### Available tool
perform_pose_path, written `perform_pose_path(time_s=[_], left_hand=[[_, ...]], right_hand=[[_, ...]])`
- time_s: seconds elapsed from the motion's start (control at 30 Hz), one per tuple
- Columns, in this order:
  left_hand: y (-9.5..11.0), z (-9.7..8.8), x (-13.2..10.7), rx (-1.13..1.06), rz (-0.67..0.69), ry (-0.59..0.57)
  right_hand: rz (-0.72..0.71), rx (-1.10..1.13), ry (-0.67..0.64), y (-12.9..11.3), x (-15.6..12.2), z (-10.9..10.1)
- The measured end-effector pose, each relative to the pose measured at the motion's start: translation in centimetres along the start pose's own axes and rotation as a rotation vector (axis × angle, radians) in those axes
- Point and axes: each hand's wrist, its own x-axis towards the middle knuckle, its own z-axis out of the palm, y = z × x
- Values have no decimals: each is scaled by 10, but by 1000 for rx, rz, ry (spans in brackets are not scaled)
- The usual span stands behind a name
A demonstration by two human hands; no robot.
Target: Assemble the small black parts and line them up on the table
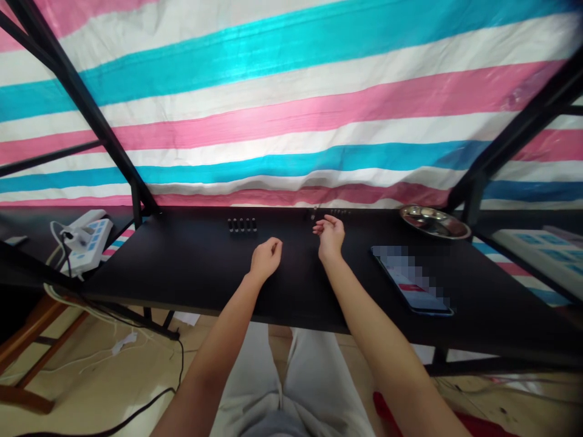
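My left hand is closed, resting at the black table's front middle, and what its fingers hold, if anything, is hidden. To its upper left stands a row of several small black cylinders with pale ends. My right hand is held palm inward with its fingers loosely bent and apart; nothing shows in it. Just beyond its fingertips is a small pale-and-dark piece. Several tiny light pieces lie along the table's back edge behind that hand.
A phone lies right of my right forearm. A shiny round metal dish sits at the back right. The black table has slanted metal posts at both ends. A power strip with cables is at the left, before a striped sheet.
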Motion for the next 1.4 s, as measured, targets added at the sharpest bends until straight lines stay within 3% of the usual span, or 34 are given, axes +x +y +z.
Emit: perform_pose_path(time_s=[0.13,0.3,0.67,0.87,0.97,1.2,1.4], left_hand=[[6,-12,9,101,-211,146],[12,-32,28,337,-389,8],[11,-32,59,524,-399,-142],[-1,-31,60,620,-235,-29],[-8,-27,56,505,-132,58],[-18,4,38,-183,-9,196],[-15,17,22,-498,-43,80]], right_hand=[[-199,-94,-92,-9,-25,-5],[-257,-145,-141,-17,-35,-6],[-187,-151,-262,-19,-40,-2],[-187,-159,-271,-21,-41,-3],[-189,-163,-272,-20,-41,-3],[-235,-207,-339,-14,-43,1],[-336,-365,-501,-19,-53,4]])
